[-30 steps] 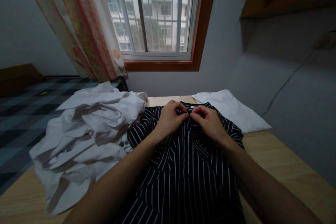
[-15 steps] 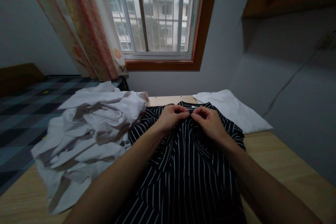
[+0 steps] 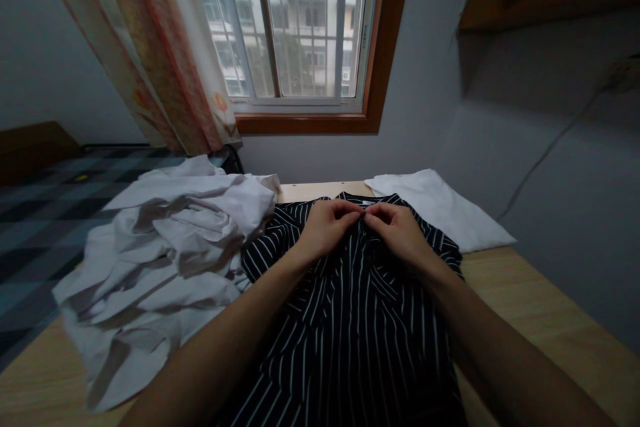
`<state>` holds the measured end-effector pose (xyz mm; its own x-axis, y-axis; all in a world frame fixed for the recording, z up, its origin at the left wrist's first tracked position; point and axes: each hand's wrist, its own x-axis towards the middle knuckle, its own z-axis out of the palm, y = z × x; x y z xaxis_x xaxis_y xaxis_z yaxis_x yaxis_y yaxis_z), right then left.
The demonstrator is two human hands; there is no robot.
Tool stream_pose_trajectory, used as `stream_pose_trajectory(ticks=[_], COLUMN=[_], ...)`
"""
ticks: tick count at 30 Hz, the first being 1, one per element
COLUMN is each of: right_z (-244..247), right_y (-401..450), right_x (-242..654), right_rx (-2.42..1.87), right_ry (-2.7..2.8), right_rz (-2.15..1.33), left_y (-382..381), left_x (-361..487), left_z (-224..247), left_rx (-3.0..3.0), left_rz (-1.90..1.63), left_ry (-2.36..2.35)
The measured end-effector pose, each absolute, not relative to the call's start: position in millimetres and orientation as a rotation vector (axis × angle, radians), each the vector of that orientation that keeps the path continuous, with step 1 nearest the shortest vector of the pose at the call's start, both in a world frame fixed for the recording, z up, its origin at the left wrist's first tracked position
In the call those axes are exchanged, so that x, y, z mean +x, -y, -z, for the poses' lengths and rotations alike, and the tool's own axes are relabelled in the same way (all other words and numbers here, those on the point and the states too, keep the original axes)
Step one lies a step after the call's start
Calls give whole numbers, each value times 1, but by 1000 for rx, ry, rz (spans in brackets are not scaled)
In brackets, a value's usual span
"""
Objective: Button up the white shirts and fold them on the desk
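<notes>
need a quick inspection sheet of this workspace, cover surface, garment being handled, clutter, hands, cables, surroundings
surface: pale wooden table, partly covered by cloth
garment: black shirt with white stripes, laid out, collar at the far end
clutter: crumpled white cloth heaped on the left; flatter white cloth at the far right
hands: left hand and right hand pinch the shirt near its collar, fingertips close together; detail between them too small to tell
cables: thin cord slanting down the right-hand wall
surroundings: barred window ahead, patterned curtain, checked bedding at left

Both hands (image 3: pixel 325 223) pinch the striped shirt (image 3: pixel 355 333)
</notes>
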<state>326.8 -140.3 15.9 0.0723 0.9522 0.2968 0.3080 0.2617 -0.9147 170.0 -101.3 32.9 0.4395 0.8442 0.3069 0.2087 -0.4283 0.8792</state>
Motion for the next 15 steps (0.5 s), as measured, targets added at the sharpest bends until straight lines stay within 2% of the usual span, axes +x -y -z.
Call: stream_pose_trajectory(ticks=[5,10,15], right_z=[-17,-16,-24], right_y=[142,138,137], right_x=[323,325,330], right_rx=[-1244,-1232,-1181], right_ry=[1412,1122,931], right_rz=[-803,-787,-769], left_y=[103,85,93], left_x=[176,166,156], left_z=[-24,-19,-38], left_rx=[1900,1878,2290], left_rz=[-1133,-1237,-1174], left_ry=[-920,-1071,-1251])
